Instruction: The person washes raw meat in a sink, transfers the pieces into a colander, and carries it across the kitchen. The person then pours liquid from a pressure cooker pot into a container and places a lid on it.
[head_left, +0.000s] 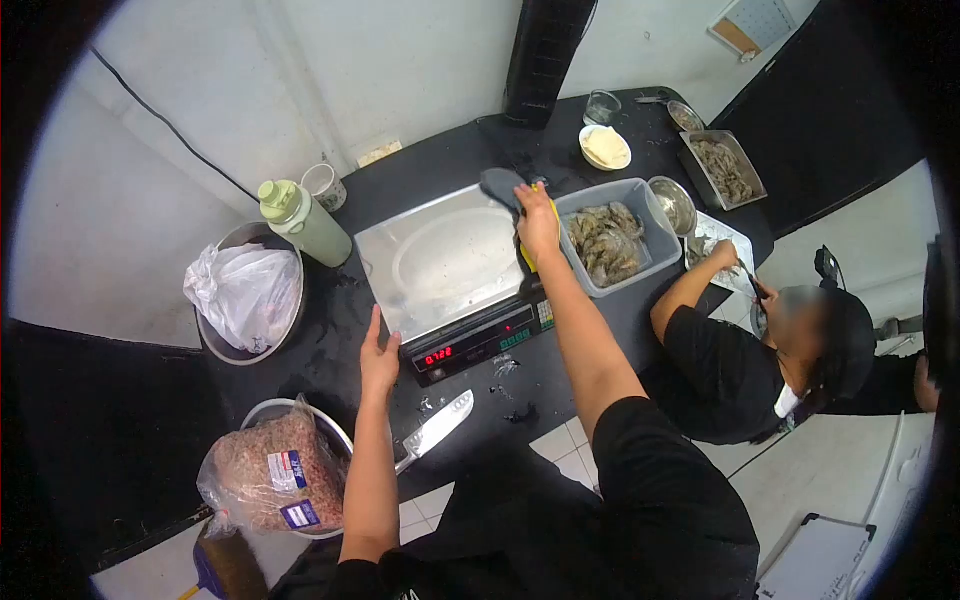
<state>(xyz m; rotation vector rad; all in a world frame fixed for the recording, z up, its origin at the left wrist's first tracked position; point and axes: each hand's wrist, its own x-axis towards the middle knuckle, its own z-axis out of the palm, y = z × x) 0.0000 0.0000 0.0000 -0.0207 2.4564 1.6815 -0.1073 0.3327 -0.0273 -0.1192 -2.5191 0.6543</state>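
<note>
A digital scale [450, 262] with a wide steel platform stands on the black table, its red display lit. At the platform's near left corner is my left hand [380, 362], fingers stretched out and holding nothing. My right hand [538, 228] is closed over a grey-and-yellow cloth [500, 187] at the platform's right edge; the palm hides part of the cloth. Just right of that hand, a grey plastic tub [650, 262] holds raw shrimp [605, 240]. A knife [440, 425] lies in front of the scale, its blade pointing right.
Left are a green bottle [305, 222], a cup [323, 187], a bowl with a white plastic bag [245, 295] and bagged minced meat [290, 470]. Right are a butter-coloured block [606, 147], a metal shrimp pan [752, 190] and a co-worker [740, 350] handling food over a white tray [738, 243].
</note>
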